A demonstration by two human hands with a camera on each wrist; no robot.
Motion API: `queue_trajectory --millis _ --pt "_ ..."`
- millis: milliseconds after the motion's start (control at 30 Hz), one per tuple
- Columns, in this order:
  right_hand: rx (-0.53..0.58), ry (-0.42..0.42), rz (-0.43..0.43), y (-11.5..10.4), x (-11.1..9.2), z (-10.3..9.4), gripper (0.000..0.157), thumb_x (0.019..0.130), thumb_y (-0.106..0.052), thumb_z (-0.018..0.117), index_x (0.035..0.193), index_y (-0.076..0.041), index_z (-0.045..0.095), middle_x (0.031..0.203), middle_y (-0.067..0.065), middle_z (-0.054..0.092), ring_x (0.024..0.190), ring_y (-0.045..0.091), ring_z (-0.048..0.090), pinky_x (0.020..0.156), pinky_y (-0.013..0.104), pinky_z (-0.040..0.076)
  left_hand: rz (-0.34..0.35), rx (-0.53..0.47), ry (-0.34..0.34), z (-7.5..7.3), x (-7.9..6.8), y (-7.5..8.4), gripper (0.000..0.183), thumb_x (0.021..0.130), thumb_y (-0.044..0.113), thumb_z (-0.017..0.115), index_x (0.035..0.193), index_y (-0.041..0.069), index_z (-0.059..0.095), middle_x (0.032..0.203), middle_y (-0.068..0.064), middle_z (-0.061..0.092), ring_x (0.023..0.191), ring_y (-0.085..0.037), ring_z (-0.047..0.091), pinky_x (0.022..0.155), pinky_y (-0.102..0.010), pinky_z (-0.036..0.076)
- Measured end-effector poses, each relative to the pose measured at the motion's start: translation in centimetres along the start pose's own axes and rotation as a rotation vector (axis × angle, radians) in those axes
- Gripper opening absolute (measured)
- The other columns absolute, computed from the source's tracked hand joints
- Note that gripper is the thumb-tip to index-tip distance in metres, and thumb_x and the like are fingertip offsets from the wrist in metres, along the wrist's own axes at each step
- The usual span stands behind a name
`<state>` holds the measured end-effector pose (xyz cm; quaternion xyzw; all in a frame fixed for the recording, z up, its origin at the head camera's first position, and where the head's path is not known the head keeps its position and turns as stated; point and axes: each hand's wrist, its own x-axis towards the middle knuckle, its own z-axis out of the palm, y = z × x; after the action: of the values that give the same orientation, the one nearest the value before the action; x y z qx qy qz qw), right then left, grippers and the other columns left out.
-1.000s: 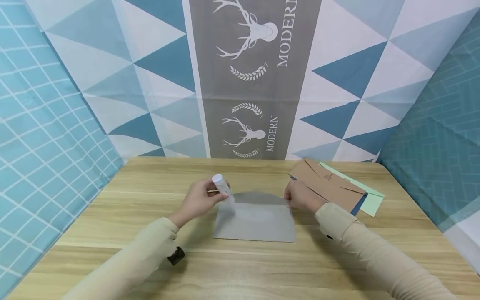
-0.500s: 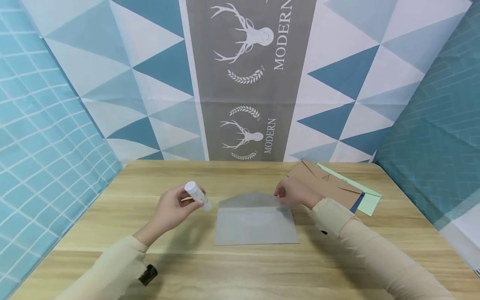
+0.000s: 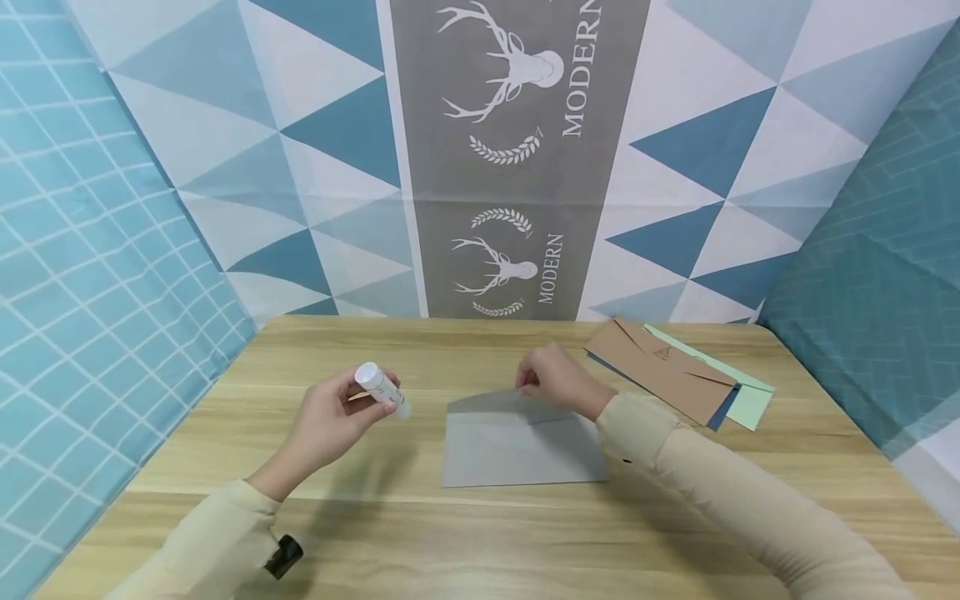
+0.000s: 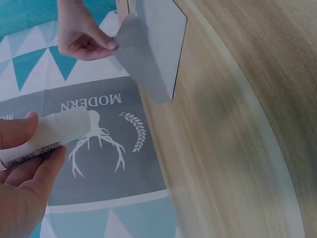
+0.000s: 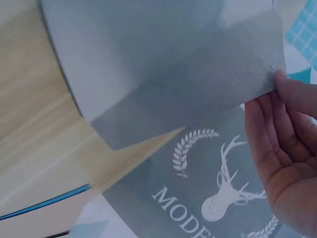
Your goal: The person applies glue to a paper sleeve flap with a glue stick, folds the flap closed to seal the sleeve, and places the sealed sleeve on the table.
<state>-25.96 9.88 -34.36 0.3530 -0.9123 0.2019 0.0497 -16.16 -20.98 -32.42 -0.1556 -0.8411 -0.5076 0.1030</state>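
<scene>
My left hand (image 3: 318, 425) holds a white glue stick (image 3: 382, 388) between thumb and fingers, tilted in the air to the left of a grey envelope (image 3: 517, 458). Small print and a barcode show on the glue stick (image 4: 54, 131) in the left wrist view. The envelope lies on the table with its flap (image 5: 198, 89) at the far side, lifted. My right hand (image 3: 558, 383) pinches the edge of that flap between thumb and fingertips. In the right wrist view, the thumb lies on the flap's inner face, where a few small whitish marks show.
To the right of the envelope lies an overlapping pile: a brown envelope (image 3: 660, 367) on top, a dark blue one (image 3: 722, 410) beneath, a light green one (image 3: 752, 407) at the side. The wooden table (image 3: 420, 542) meets a patterned wall covering (image 3: 495, 183) at the back.
My left hand has drawn the glue stick left, away from the envelope. My right hand has slid left from the envelope's right corner to the middle of the flap's edge and raised it.
</scene>
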Motion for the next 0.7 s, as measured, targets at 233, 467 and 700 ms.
queue_trajectory --millis 233,467,700 --pt "0.024 -0.131 -0.098 -0.8 -2.2 1.3 0.008 0.078 -0.006 0.077 0.075 -0.011 0.072 0.073 -0.003 0.071 0.063 -0.001 0.056 0.058 0.010 0.047 -0.024 -0.041 -0.055 0.5 -0.3 0.2 0.029 0.081 0.003 0.073 0.109 0.000 0.065 0.112 -0.021 0.069 0.102 -0.014 0.069 0.085 -0.026 0.058" --pt "0.071 -0.197 -0.125 -0.9 -2.6 2.5 0.008 0.081 -0.007 0.075 0.075 -0.011 0.072 0.073 -0.003 0.071 0.063 -0.003 0.054 0.058 0.010 0.046 -0.037 -0.055 -0.087 1.2 -0.2 0.6 0.028 0.082 0.002 0.072 0.109 0.001 0.064 0.113 -0.022 0.068 0.109 -0.033 0.067 0.086 -0.027 0.058" --pt "0.102 -0.244 -0.032 -0.7 -2.2 3.1 0.013 0.078 -0.008 0.078 0.069 -0.010 0.070 0.065 -0.003 0.066 0.059 -0.002 0.048 0.056 0.012 0.043 -0.007 -0.061 -0.087 2.0 -0.2 0.4 0.028 0.082 -0.001 0.071 0.109 0.000 0.064 0.113 -0.020 0.068 0.109 -0.033 0.066 0.087 -0.028 0.058"
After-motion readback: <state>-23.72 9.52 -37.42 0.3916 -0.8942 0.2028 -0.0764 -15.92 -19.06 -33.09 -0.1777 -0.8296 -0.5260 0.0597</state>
